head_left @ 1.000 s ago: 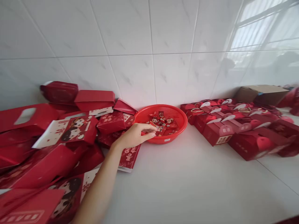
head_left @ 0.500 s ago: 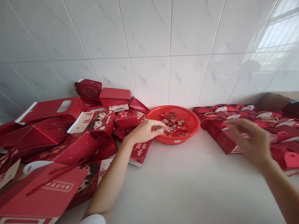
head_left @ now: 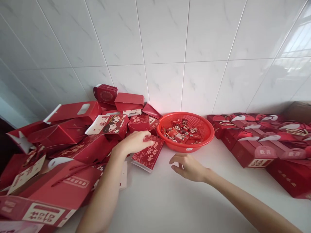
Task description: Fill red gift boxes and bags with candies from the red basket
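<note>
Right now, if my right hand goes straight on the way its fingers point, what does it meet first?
Your right hand would probably meet the flat red printed box first. Its line seems to pass just below the red plastic basket, but depth is hard to judge from this view.
</note>
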The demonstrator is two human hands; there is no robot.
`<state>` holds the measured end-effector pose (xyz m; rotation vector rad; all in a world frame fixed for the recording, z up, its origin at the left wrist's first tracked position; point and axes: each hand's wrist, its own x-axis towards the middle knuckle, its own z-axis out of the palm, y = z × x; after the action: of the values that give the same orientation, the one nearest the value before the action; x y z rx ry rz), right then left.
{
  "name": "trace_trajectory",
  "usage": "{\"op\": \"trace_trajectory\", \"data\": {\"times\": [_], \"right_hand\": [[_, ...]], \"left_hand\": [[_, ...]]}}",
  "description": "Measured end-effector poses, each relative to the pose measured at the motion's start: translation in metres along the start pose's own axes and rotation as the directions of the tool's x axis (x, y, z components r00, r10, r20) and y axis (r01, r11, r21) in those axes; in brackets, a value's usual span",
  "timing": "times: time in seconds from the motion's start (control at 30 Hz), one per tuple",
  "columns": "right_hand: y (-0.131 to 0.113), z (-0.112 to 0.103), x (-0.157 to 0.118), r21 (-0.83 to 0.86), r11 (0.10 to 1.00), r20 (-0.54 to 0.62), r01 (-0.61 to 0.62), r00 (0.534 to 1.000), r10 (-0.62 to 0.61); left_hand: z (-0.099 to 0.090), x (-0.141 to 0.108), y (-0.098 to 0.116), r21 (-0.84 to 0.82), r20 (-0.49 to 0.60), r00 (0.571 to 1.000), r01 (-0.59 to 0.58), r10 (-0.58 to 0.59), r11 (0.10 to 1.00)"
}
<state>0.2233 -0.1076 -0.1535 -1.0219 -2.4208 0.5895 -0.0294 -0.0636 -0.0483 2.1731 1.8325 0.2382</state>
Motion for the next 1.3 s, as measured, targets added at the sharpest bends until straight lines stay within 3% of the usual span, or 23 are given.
{"op": "trace_trajectory", "data": {"times": [0.07,0.13,0.3,0.53,0.6,0.67,0.77,0.87,0.97,1.07,1.13,1.2,1.3], "right_hand": [[-0.002,0.004,0.002,0.006,1.000,0.003,-0.025,1.000,0.025],[-0.002,0.005,0.003,0.032,0.999,-0.007,-0.034,0.999,0.034],[-0.001,0.008,0.003,0.057,0.998,-0.036,-0.017,0.999,0.019],[-0.002,0.009,0.002,0.097,0.993,-0.108,0.062,0.993,-0.052],[-0.006,0.007,0.001,0.072,0.990,-0.186,0.124,0.977,-0.109],[-0.012,0.003,0.000,-0.006,0.988,-0.286,0.153,0.947,-0.149],[-0.022,-0.009,-0.001,-0.161,0.980,-0.360,0.120,0.917,-0.172],[-0.027,-0.022,-0.003,-0.254,0.962,-0.292,0.104,0.940,-0.179],[-0.025,-0.029,-0.007,-0.260,0.963,-0.213,0.070,0.969,-0.128],[-0.017,-0.031,-0.012,-0.189,0.982,-0.224,0.006,0.973,-0.049],[-0.011,-0.031,-0.013,-0.091,0.995,-0.248,-0.027,0.969,0.004],[-0.004,-0.031,-0.012,0.059,0.996,-0.243,-0.059,0.967,0.072],[0.004,-0.029,-0.008,0.305,0.949,-0.152,-0.083,0.979,0.134]], "left_hand": [[0.012,0.007,-0.005,0.158,0.102,0.989,0.090,-0.107,0.983],[0.022,0.014,-0.009,0.217,0.132,0.979,0.124,-0.155,0.968],[0.035,0.022,-0.017,0.204,0.151,0.979,0.107,-0.139,0.973],[0.038,0.021,-0.016,0.108,0.268,0.963,-0.010,-0.019,0.994],[0.030,0.014,-0.009,0.038,0.340,0.936,-0.108,0.088,0.993],[0.018,0.002,0.001,-0.062,0.396,0.880,-0.262,0.264,0.963],[0.002,-0.016,0.025,-0.084,0.362,0.840,-0.402,0.403,0.912],[-0.002,-0.027,0.051,-0.025,0.311,0.805,-0.525,0.506,0.851],[0.004,-0.028,0.071,-0.002,0.185,0.763,-0.630,0.619,0.777],[0.009,-0.024,0.078,-0.046,0.065,0.719,-0.690,0.692,0.722],[0.010,-0.021,0.072,-0.080,-0.026,0.742,-0.670,0.670,0.738],[0.009,-0.017,0.061,-0.101,-0.090,0.805,-0.593,0.586,0.799],[0.005,-0.010,0.042,-0.158,-0.087,0.886,-0.463,0.455,0.872]]}}
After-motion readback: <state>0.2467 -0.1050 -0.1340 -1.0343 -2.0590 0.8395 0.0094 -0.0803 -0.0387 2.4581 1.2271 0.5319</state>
